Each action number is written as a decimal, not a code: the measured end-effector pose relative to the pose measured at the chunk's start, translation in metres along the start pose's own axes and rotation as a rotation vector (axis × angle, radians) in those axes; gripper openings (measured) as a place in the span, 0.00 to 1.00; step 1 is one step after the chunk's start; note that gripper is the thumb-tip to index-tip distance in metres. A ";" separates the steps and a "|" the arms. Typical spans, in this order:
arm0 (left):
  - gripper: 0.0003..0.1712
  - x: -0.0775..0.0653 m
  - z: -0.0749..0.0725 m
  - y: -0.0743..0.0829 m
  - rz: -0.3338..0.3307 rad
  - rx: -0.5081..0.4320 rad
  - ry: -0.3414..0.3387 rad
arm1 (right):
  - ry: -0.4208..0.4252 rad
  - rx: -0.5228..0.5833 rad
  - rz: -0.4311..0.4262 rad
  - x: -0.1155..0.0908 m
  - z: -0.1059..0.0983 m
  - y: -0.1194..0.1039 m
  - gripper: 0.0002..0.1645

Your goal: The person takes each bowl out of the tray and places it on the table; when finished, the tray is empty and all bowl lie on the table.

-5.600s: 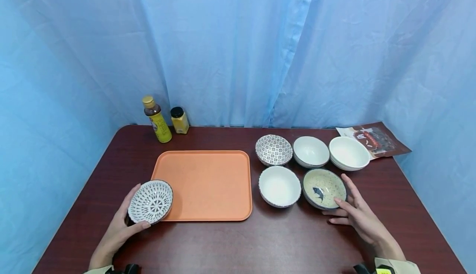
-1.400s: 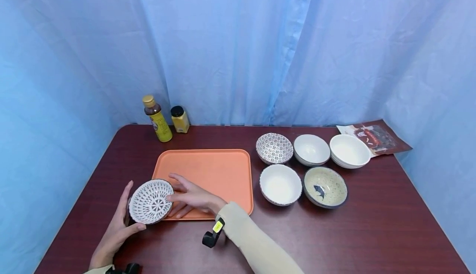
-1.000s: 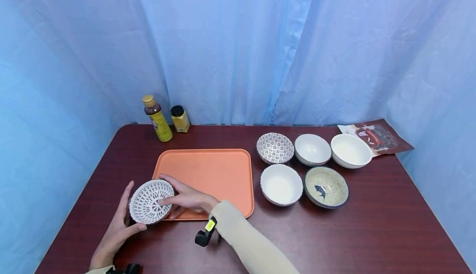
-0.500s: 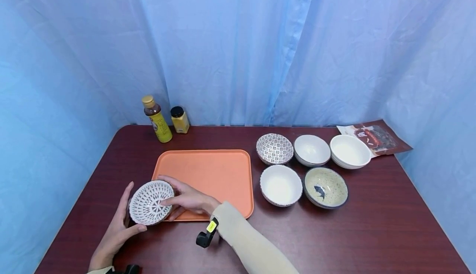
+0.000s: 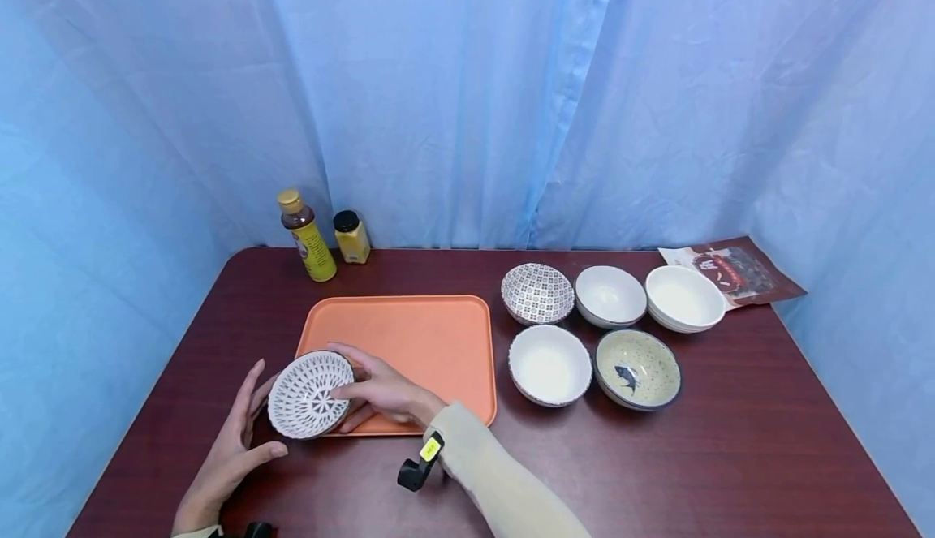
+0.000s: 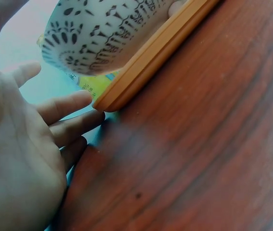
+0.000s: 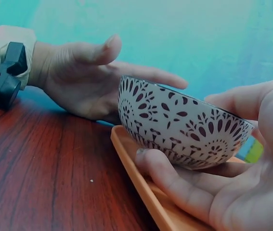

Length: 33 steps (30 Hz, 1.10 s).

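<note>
A white bowl with a dark pattern point(image 5: 307, 396) tilts over the near left corner of the orange tray point(image 5: 431, 351). My right hand point(image 5: 390, 392) grips its right side, thumb inside the rim and fingers underneath, as the right wrist view shows with the bowl point(image 7: 175, 120) held just above the tray point(image 7: 146, 195). To the left, my left hand point(image 5: 230, 453) is spread with fingers and thumb extended, apart from the bowl. In the left wrist view, the left palm point(image 6: 25, 144) is bare, and its fingertips reach near the tray's corner point(image 6: 114, 98).
Right of the tray stand a patterned bowl point(image 5: 537, 293), white bowls point(image 5: 610, 294) and a speckled bowl with a fish point(image 5: 637, 369). A brown packet point(image 5: 752, 270) lies behind them. A yellow-labelled bottle point(image 5: 312, 250) and a black-capped jar point(image 5: 352, 239) stand at the back left.
My right hand has come from the fish bowl to the patterned bowl and taken hold of it. The left hand has let go, and the bowl has shifted slightly right.
</note>
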<state>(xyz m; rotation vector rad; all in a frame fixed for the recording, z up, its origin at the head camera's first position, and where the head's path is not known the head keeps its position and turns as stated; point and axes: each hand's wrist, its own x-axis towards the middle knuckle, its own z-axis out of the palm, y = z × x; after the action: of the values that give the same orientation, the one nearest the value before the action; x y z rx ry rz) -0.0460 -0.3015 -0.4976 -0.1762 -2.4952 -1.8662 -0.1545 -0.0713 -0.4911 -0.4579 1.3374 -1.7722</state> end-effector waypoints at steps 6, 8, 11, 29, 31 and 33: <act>0.61 0.002 0.001 -0.001 0.007 0.022 -0.006 | 0.060 0.020 -0.025 -0.010 -0.007 -0.002 0.43; 0.59 0.002 0.002 -0.001 -0.005 0.047 0.004 | 0.078 0.026 -0.034 -0.013 -0.010 -0.002 0.43; 0.54 0.002 0.004 0.000 -0.033 0.109 0.043 | 0.100 0.032 -0.041 -0.018 -0.014 -0.003 0.42; 0.41 0.009 0.005 0.000 -0.142 0.401 0.150 | 0.140 0.050 -0.089 -0.058 -0.035 -0.023 0.45; 0.43 0.010 0.005 0.000 -0.152 0.415 0.133 | 0.141 0.051 -0.099 -0.064 -0.037 -0.025 0.45; 0.46 0.010 0.005 0.001 -0.162 0.439 0.110 | 0.144 0.051 -0.111 -0.071 -0.040 -0.027 0.45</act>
<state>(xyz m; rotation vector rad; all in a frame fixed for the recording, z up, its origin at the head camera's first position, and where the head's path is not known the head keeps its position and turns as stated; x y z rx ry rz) -0.0557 -0.2960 -0.4975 0.1368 -2.8284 -1.2764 -0.1531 0.0115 -0.4672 -0.3896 1.3851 -1.9577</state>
